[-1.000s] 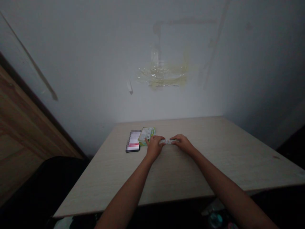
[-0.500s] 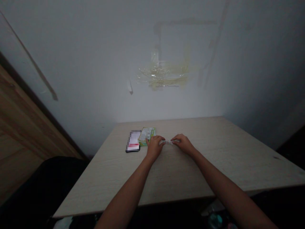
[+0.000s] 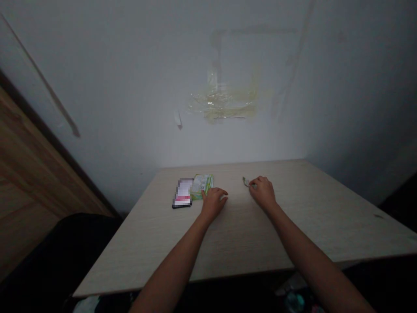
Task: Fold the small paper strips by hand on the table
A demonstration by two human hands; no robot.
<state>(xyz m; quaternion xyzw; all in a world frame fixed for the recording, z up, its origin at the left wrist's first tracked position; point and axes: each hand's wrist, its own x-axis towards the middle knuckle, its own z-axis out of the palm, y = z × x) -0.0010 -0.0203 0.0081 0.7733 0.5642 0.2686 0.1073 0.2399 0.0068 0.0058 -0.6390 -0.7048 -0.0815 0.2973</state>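
My right hand (image 3: 263, 190) is closed in a pinch on a small, thin whitish-green strip (image 3: 246, 181), which looks like a packet or wrapper piece; its exact kind cannot be made out. The strip's free end sticks out to the left, just over the table. My left hand (image 3: 215, 202) holds nothing, its thumb and fingers apart and curved above the tabletop. Beside its knuckles lies a green-and-white printed box (image 3: 202, 184), its near right corner hidden by the hand. Left of the box, a phone (image 3: 183, 193) with a blurred, lit screen lies flat.
The pale wooden table (image 3: 156, 243) meets a grey wall (image 3: 130, 87) patched with clear tape (image 3: 224, 102). A dark covered shape (image 3: 61, 252) stands at the left by a wooden panel (image 3: 29, 174). Below the front edge are dim items, one a clear bottle-like thing (image 3: 294, 301).
Both hands were holding the strip between them. My left hand has let go, and my right hand has moved right with the strip.
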